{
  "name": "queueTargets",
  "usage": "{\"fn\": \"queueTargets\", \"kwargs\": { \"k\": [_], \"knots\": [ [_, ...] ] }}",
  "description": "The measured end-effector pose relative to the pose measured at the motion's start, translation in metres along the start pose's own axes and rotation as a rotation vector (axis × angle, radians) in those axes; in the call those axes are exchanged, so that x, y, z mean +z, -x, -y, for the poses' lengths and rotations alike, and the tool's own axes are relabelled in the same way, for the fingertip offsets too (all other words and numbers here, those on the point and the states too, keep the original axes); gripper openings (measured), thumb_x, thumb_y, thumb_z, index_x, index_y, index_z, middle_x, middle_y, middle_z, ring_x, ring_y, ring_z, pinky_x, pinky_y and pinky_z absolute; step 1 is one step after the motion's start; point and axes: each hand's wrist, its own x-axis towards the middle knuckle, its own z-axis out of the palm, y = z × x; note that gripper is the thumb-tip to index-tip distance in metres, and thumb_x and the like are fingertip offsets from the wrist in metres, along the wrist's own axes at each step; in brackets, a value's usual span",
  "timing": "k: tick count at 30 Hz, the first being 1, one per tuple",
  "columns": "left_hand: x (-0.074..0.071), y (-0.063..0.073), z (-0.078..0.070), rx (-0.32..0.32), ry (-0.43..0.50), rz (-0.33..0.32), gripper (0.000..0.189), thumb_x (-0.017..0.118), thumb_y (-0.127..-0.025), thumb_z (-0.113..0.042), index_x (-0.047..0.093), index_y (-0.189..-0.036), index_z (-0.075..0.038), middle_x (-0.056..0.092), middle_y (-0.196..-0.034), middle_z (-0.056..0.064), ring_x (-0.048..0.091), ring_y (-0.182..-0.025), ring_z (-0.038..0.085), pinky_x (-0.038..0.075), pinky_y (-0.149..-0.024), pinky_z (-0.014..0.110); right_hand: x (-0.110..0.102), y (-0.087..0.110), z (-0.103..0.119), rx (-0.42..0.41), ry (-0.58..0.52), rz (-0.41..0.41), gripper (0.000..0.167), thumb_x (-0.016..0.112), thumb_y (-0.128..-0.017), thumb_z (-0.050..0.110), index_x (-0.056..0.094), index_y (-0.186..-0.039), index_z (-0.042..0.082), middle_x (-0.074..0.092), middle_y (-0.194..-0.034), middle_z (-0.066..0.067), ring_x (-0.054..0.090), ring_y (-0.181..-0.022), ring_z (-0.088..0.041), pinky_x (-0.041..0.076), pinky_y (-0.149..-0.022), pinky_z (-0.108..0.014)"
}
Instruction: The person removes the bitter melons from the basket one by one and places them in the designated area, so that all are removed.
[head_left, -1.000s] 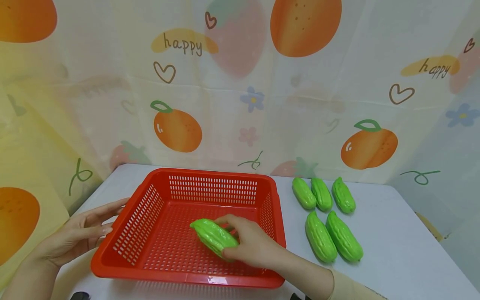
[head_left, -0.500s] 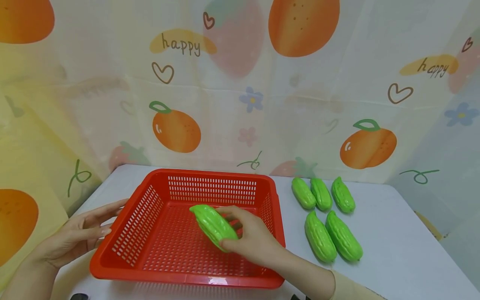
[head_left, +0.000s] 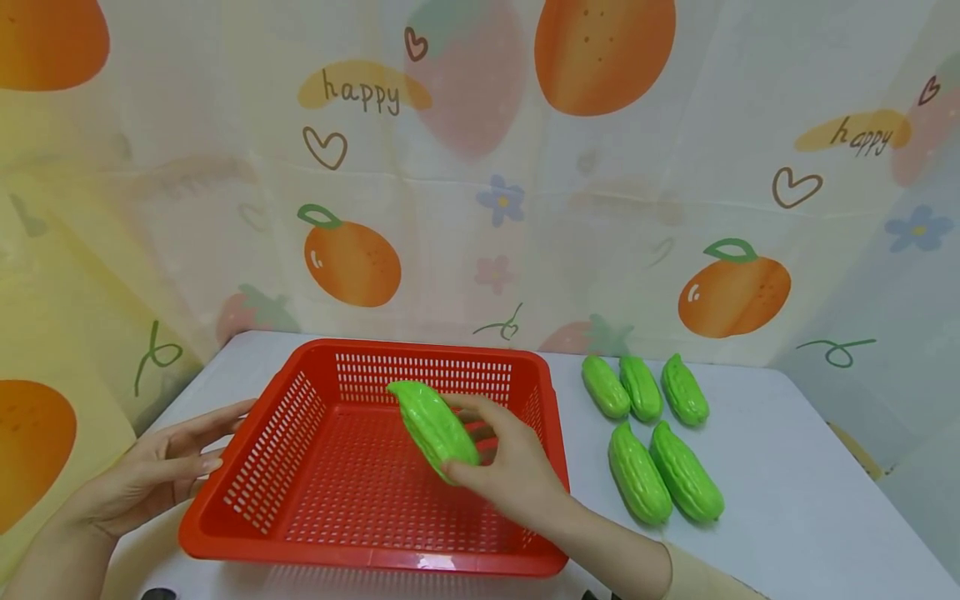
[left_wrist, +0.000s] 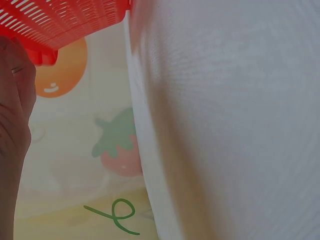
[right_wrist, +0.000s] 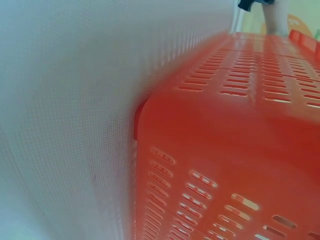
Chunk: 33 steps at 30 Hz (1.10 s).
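Note:
In the head view my right hand [head_left: 513,458] holds a bright green, ridged bitter melon [head_left: 435,425], thumb on its near end and fingers round its far side. The melon is tilted, its pointed tip toward the upper left, raised above the floor of the red basket [head_left: 360,560]. My left hand [head_left: 161,467] lies along the basket's left wall, fingers extended and touching it on the outside. The left wrist view catches part of that hand [left_wrist: 12,115] by the basket's underside [left_wrist: 75,22]. From the right wrist only the basket's outer wall [right_wrist: 215,130] shows, not the hand.
Several more bitter melons [head_left: 641,471] lie in two rows on the white table [head_left: 780,475], right of the basket. A fruit-print curtain [head_left: 465,208] hangs behind the table. Small dark objects [head_left: 159,593] peek in at the bottom edge.
My right hand has lifted the bitter melon up from near the basket's floor, and the melon has tilted more steeply. The left hand and the basket stay in place.

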Motion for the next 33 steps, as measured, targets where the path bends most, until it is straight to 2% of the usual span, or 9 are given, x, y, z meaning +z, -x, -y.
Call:
{"fn": "queueTargets", "kwargs": {
  "k": [6, 12, 17, 33],
  "knots": [
    [0.002, -0.001, -0.001, -0.008, -0.009, -0.009, 0.067, 0.018, -0.098, 0.011, 0.024, -0.158, -0.019, 0.046, -0.155, -0.003, 0.059, -0.131, 0.023, 0.054, -0.100, 0.042, -0.002, 0.000, 0.001, -0.008, -0.063, -0.070, 0.063, 0.075, -0.081, 0.015, 0.053, -0.133, 0.042, 0.062, -0.122, 0.004, 0.060, -0.104, -0.017, 0.057, -0.080, -0.032],
    [0.003, -0.001, -0.002, -0.022, -0.032, -0.042, 0.065, 0.020, -0.099, 0.010, 0.026, -0.157, -0.019, 0.048, -0.154, -0.005, 0.060, -0.129, 0.023, 0.055, -0.099, 0.042, -0.004, 0.000, 0.002, -0.004, -0.120, -0.123, 0.065, 0.076, -0.081, 0.012, 0.053, -0.132, 0.045, 0.062, -0.123, 0.006, 0.061, -0.104, -0.018, 0.058, -0.081, -0.031],
    [0.002, -0.001, -0.002, -0.026, -0.008, -0.017, 0.066, 0.018, -0.099, 0.010, 0.023, -0.158, -0.020, 0.046, -0.155, -0.003, 0.059, -0.130, 0.023, 0.054, -0.100, 0.042, -0.006, 0.000, 0.003, -0.013, -0.143, -0.167, 0.065, 0.076, -0.081, 0.009, 0.055, -0.130, 0.046, 0.062, -0.122, 0.006, 0.061, -0.103, -0.018, 0.059, -0.082, -0.029],
    [0.007, -0.002, -0.004, -0.028, 0.047, 0.011, 0.067, 0.018, -0.099, 0.010, 0.021, -0.159, -0.020, 0.046, -0.155, 0.000, 0.058, -0.131, 0.024, 0.053, -0.102, 0.041, -0.023, 0.001, 0.000, -0.057, -0.215, -0.208, 0.064, 0.073, -0.084, 0.006, 0.054, -0.133, 0.041, 0.059, -0.126, 0.000, 0.059, -0.108, -0.023, 0.061, -0.082, -0.030]
  ]
}}
